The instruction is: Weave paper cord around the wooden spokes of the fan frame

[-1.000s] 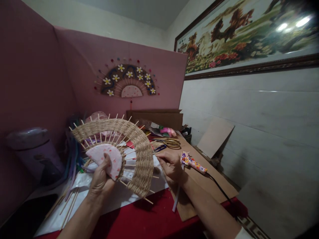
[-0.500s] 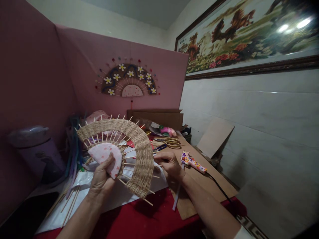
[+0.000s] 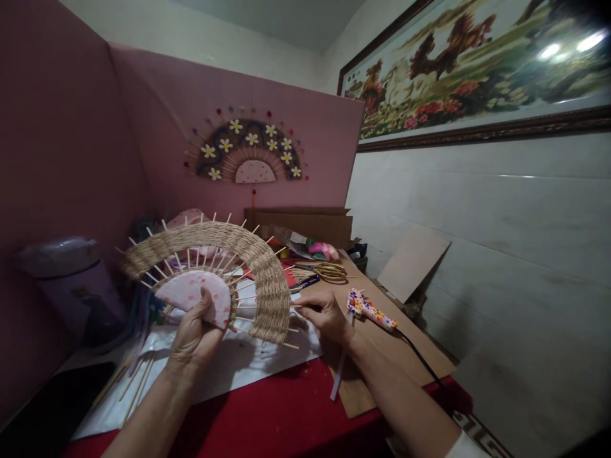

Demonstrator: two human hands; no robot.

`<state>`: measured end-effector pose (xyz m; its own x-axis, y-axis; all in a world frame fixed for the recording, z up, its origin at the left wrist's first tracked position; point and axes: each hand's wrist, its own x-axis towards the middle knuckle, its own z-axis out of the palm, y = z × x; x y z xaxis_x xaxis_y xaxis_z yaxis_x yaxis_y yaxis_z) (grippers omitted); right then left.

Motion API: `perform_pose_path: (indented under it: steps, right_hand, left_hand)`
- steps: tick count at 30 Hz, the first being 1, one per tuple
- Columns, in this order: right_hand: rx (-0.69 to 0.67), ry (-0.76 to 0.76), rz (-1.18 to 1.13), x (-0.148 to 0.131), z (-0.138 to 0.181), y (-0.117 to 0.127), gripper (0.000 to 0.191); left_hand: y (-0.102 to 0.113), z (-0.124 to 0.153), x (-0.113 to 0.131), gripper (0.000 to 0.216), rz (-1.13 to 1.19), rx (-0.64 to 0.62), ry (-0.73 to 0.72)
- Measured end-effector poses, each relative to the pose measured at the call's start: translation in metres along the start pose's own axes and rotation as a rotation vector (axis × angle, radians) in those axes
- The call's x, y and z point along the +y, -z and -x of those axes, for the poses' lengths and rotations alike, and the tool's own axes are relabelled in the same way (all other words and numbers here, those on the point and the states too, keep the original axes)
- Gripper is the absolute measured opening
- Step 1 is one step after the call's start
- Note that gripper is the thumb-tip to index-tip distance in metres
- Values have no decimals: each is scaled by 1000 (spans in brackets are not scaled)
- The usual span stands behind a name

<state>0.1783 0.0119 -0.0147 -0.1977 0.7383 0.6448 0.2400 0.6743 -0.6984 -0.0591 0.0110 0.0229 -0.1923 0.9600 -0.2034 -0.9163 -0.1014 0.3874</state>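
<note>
My left hand (image 3: 193,334) grips a half-round woven fan (image 3: 260,273) by its pink spotted centre piece (image 3: 191,294), thumb on the front. The fan has a band of tan weave and thin wooden sticks poking out all round. My right hand (image 3: 324,315) is at the fan's right edge, fingers pinched on the tip of one stick. A glue gun (image 3: 371,311) with a flowered pattern lies on brown cardboard (image 3: 382,356) just right of my right hand, its black cord trailing toward me.
A finished fan with white flowers (image 3: 247,152) hangs on the pink board behind. Gold scissors (image 3: 327,272), a cardboard box (image 3: 305,224) and craft scraps lie at the back. White plastic sheet (image 3: 224,369) and loose sticks (image 3: 136,381) cover the red table; a lilac container (image 3: 71,286) stands left.
The fan has turned counter-clockwise and shifted left, so its arc lies flatter. My right hand moved from the table up to the fan's right edge and pinched a stick.
</note>
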Motion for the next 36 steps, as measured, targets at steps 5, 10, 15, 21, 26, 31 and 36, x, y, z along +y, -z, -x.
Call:
perform_pose_path:
  steps: [5,10,15,21,26,31,36]
  right_hand:
    - [56,90,116,1,-1,4,12]
    - [52,215,205,-4,2,2,12]
    - [7,272,229,-10,4,-2,13]
    - [-28,260,262,-6,4,-1,16]
    - [-41,264,293,-9,5,0,19]
    - [47,325,321,-10,5,1,16]
    - [-12,285,267,-4,5,1,16]
  left_hand:
    - [-1,-1,3,25,6,3,-18]
    - [2,-2,2,24,-17,-12,-16]
    - [3,0,-1,23,-13,-3,8]
    - [-1,5,-3,24,-48,-4,48]
    - [-3,7,-3,32,-111,-28,61]
    - [-2,5,-2,34,-55,16,32]
    - [0,3,0,32,-15,-30,41]
